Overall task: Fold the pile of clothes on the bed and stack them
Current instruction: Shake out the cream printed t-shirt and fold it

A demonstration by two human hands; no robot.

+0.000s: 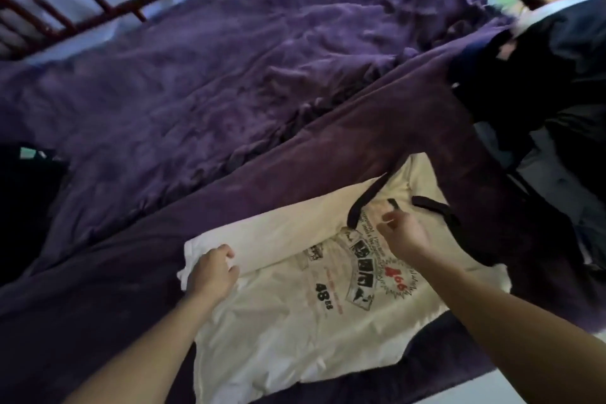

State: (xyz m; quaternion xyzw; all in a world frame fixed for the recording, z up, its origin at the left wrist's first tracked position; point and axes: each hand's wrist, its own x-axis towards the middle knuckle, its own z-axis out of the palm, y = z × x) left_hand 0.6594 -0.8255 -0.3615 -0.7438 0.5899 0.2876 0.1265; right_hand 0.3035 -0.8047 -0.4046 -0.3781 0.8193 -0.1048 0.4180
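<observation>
Left grip: your left hand has its fingers curled over the folded-in edge of the shirt, thumb side against the cloth, holding that edge at the hem end.
Right grip: your right hand is at the neckline, fingers bunched just beside the dark collar band; it looks to be pinching the cloth there, though blur makes it hard to be sure.
Shirt: cream, printed side up, lying flat between your two hands on the near part of the bed, collar end past your right hand, hem toward you.
Fold so far: one long side flap is turned in, running from your left grip up to your right grip; the print below it is uncovered.
Left on this shirt: by the look of it, the other side, then the fold across its length.
Pile: a dark heap sits well beyond your right hand, at the bed's far corner, unfolded.
Stack: none that I can see; something dark lies far out past your left hand, too dim to tell.
Bed: purple cover rumpled beyond both grips.
Progress: early, I judge; first shirt half folded, heap untouched.
</observation>
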